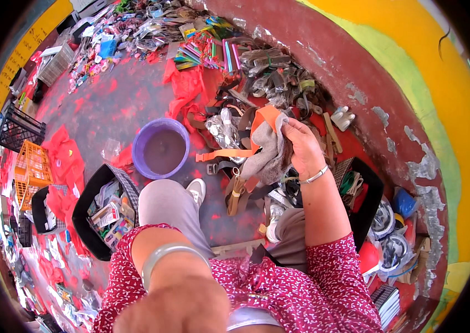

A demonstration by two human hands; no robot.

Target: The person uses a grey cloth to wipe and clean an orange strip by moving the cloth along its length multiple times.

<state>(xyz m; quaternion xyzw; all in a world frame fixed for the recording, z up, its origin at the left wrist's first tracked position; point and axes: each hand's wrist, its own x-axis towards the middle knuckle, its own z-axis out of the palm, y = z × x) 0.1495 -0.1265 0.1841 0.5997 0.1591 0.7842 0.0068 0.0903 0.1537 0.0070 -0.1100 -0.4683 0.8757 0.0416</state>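
My right hand (303, 145) is closed on a grey cloth (267, 158) and presses it against an orange strap (262, 118) held above my knees. The strap's free end (219, 155) runs out to the left toward a metal buckle. A silver bangle circles that wrist. My left hand (176, 308) is raised very near the camera at the bottom edge, blurred, with a silver bangle (160, 256) on its wrist; what its fingers do is not visible. More belts and buckles (237, 191) lie by my feet.
A purple basin of murky water (161, 148) stands on the floor ahead of my left knee. Black bags of small goods (102, 213) (365, 194) flank me. Belts are heaped (279, 83) along a curved red ledge (357, 72), with white bottles (341, 117) and an orange crate (32, 169) at the left.
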